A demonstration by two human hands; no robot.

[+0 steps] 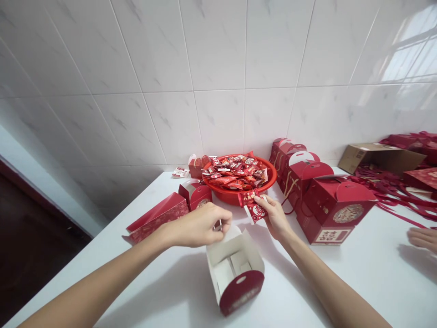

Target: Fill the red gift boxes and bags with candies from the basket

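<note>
An open red gift box (241,291) with a white inside stands near the front of the white table, its top flaps apart. My left hand (205,225) is over the box's rear left edge, its fingers curled on a small white piece, perhaps the rear flap. Between the thumb and fingers of my right hand (273,216) are red candy packets (254,209), held above the table behind the box. Just beyond them sits a red basin (269,180) heaped with wrapped sweets (235,169).
Folded red cartons (160,216) lie at the left. Several red boxes (327,205) line the right of the basin. Farther right are a cardboard box (362,157), red ribbons (385,182) and another person's hand (423,238). A tiled wall (218,114) rises behind.
</note>
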